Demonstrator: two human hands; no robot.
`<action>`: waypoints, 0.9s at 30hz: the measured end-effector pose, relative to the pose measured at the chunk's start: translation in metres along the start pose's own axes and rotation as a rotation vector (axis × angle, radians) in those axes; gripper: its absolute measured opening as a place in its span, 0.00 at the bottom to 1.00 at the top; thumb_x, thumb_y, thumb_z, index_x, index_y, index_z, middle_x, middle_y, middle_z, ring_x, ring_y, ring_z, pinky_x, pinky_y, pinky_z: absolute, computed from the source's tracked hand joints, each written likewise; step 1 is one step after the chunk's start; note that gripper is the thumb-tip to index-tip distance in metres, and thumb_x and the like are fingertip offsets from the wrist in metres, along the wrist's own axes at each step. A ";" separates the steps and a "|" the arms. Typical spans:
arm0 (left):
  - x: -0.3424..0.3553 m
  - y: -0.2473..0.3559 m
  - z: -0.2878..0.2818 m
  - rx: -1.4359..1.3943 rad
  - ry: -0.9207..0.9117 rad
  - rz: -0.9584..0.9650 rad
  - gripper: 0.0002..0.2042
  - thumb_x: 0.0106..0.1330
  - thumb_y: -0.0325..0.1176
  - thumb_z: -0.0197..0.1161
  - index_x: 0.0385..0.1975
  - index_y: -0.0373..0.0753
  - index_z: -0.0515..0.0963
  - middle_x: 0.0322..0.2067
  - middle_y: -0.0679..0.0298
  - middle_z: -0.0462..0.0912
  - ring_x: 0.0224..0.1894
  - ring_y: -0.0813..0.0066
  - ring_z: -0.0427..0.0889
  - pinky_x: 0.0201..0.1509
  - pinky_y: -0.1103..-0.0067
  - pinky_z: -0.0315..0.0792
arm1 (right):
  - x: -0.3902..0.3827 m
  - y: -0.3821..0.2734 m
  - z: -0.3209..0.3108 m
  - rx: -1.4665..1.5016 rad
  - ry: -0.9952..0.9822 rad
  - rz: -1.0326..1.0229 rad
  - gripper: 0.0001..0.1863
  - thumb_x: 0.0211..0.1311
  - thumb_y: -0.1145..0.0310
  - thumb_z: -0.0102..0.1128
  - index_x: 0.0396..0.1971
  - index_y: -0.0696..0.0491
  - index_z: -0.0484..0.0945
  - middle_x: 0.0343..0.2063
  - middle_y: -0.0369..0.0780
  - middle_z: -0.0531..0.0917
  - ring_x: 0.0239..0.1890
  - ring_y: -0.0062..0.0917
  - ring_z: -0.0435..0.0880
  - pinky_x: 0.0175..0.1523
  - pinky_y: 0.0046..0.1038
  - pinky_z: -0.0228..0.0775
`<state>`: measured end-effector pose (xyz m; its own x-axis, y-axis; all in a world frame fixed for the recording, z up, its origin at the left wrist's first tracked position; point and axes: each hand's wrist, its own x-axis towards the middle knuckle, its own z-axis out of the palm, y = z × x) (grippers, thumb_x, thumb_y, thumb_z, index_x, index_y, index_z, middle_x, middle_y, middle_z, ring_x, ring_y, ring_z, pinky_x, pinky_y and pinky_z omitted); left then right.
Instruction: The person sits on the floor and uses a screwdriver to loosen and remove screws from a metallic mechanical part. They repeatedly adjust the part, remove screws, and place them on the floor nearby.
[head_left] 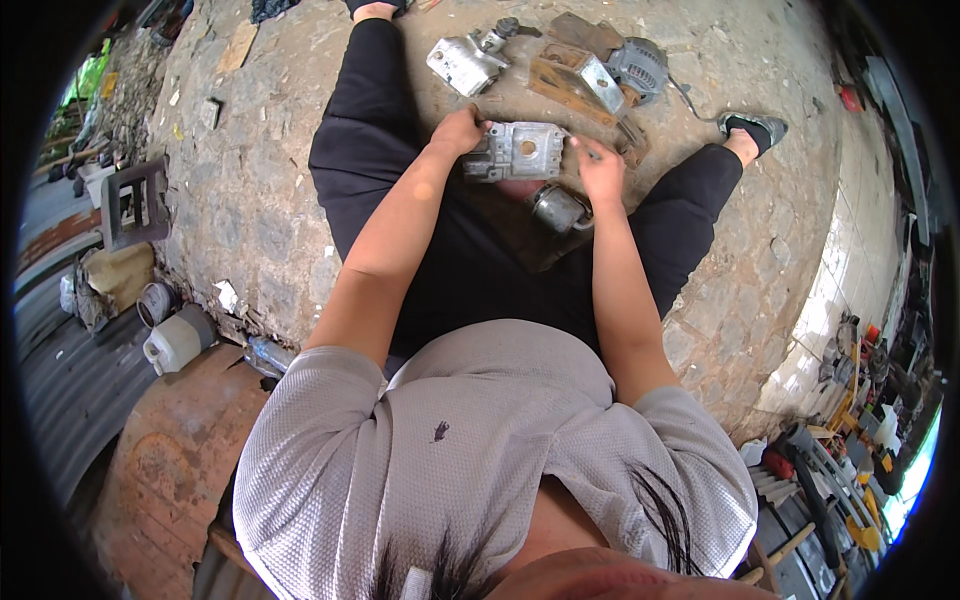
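Observation:
I sit on a stone floor with my legs spread. A grey cast-metal housing [520, 152] rests between my knees, and both hands grip it. My left hand [458, 130] clasps its left end. My right hand [600, 168] holds its right end, fingers on the top edge. Just below the housing, against my right wrist, lies a shiny metal cylinder [558, 208]; whether it is joined to the housing I cannot tell.
Beyond the housing lie a silver metal casing [462, 64], a rusty bracket [568, 80] and a round grey motor-like part [640, 66]. At the left stand a white jug [178, 340], a tin and a rusty drum [165, 470]. Tools fill a rack at the lower right [850, 470].

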<state>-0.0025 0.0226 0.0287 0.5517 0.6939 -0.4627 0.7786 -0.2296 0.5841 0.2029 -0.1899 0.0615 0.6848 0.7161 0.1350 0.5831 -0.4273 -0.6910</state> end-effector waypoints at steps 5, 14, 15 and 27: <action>0.001 0.001 0.004 0.026 0.015 0.013 0.24 0.70 0.48 0.65 0.54 0.32 0.78 0.51 0.41 0.84 0.58 0.45 0.81 0.63 0.60 0.73 | 0.000 -0.008 -0.007 -0.074 -0.078 0.032 0.11 0.61 0.55 0.71 0.42 0.40 0.91 0.41 0.48 0.89 0.46 0.44 0.87 0.51 0.39 0.79; 0.000 0.004 0.007 0.044 0.002 0.024 0.28 0.68 0.48 0.66 0.59 0.32 0.73 0.53 0.40 0.82 0.60 0.44 0.80 0.64 0.60 0.72 | -0.006 -0.010 -0.012 -0.158 -0.199 0.182 0.15 0.61 0.51 0.69 0.41 0.42 0.91 0.39 0.50 0.88 0.45 0.47 0.86 0.52 0.41 0.78; 0.000 0.005 0.007 0.043 -0.003 0.030 0.29 0.68 0.48 0.66 0.60 0.31 0.72 0.53 0.39 0.82 0.60 0.44 0.80 0.64 0.60 0.72 | -0.007 -0.003 -0.008 -0.082 -0.177 0.150 0.15 0.61 0.50 0.69 0.41 0.42 0.91 0.39 0.50 0.88 0.45 0.47 0.86 0.51 0.41 0.78; 0.000 0.004 0.008 0.044 -0.010 0.043 0.31 0.66 0.48 0.67 0.60 0.30 0.71 0.55 0.39 0.81 0.61 0.45 0.79 0.65 0.61 0.71 | -0.009 0.025 0.006 0.298 -0.214 0.286 0.20 0.60 0.49 0.74 0.40 0.51 0.90 0.24 0.45 0.87 0.30 0.31 0.86 0.42 0.33 0.77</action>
<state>0.0029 0.0157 0.0258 0.5880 0.6756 -0.4448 0.7663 -0.2892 0.5737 0.2089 -0.2040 0.0385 0.6761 0.7037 -0.2183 0.2115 -0.4691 -0.8574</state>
